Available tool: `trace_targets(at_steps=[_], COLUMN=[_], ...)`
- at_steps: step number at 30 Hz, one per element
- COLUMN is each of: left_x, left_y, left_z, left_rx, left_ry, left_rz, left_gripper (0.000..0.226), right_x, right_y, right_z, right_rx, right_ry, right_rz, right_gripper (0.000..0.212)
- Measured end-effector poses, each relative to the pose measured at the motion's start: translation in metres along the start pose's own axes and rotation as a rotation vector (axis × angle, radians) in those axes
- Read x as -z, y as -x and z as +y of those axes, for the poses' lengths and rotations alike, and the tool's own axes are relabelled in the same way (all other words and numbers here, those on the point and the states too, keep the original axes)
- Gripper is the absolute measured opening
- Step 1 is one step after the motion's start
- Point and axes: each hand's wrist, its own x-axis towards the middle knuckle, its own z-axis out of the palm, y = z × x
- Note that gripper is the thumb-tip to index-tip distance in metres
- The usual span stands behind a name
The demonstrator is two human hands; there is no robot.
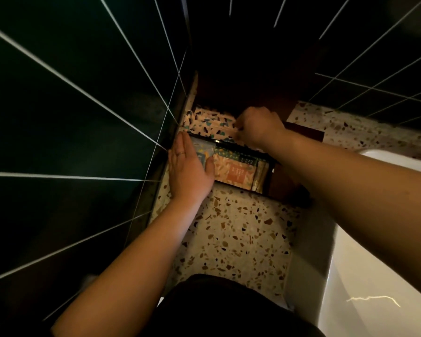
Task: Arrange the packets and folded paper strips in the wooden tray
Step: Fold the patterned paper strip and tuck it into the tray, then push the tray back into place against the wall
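A dark wooden tray (284, 188) lies on the speckled countertop near the corner of the tiled walls. Inside it stand several packets; an orange patterned packet (233, 172) faces up, with a blue packet (203, 150) at the left end and narrow ones (259, 176) at the right. My left hand (188, 170) lies flat with fingers together over the tray's left end, on the blue packet. My right hand (259, 126) is curled above the tray's far edge, fingertips pinched at something small and pale that I cannot make out.
Dark tiles with white grout rise at the left and at the back. A white sink (374, 239) fills the right side. A dark wooden block or shelf (304, 132) sits behind the tray. Terrazzo countertop (238, 234) stretches toward me.
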Motion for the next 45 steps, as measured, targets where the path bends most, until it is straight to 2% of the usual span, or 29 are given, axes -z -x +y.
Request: trace_targets(at_steps=[2, 9, 16, 20, 23, 29, 33, 37, 40, 42, 45], left_x=[-0.001, -0.004, -0.006, -0.006, -0.006, -0.001, 0.005, 0.012, 0.017, 0.025, 0.036], left_y=[0.000, -0.001, -0.002, -0.002, -0.002, -0.001, -0.005, -0.017, -0.037, -0.051, -0.071], left_z=[-0.001, -0.001, -0.002, -0.002, -0.002, 0.002, 0.007, 0.017, 0.029, 0.040, 0.053], left_rx=[-0.004, -0.013, -0.004, -0.011, -0.009, 0.006, 0.043, -0.033, -0.059, -0.048, -0.002], left_ry=[-0.006, -0.025, -0.022, -0.023, -0.023, 0.022, 0.094, 0.143, 0.321, 0.454, 0.562], left_rz=[0.004, 0.022, 0.019, 0.026, 0.032, 0.015, -0.017, -0.005, -0.029, -0.037, -0.051], left_gripper=[0.087, 0.088, 0.088, 0.088, 0.088, 0.088, 0.085, 0.082, 0.081, 0.080, 0.083], right_x=[-0.006, -0.015, -0.016, -0.019, -0.022, -0.020, -0.012, -0.004, 0.004, 0.012, 0.023], right_y=[0.000, 0.005, 0.014, 0.017, 0.018, 0.028, 0.048, 0.070, 0.082, 0.084, 0.081], right_z=[-0.004, -0.017, -0.020, -0.014, -0.010, 0.001, 0.017, 0.041, 0.059, 0.067, 0.074], right_rx=[0.005, -0.082, -0.038, 0.026, 0.045, 0.029, -0.009, -0.182, -0.312, -0.375, -0.378], right_ry=[0.079, 0.039, 0.135, 0.130, 0.123, -0.109, -0.348, -0.649, -0.854, -0.901, -1.020], right_rz=[0.037, -0.010, 0.025, 0.065, 0.033, 0.041, 0.065, 0.098, 0.171, 0.207, 0.195], right_gripper=[0.041, 0.037, 0.037, 0.046, 0.038, 0.024, 0.033, 0.036, 0.046, 0.054, 0.065])
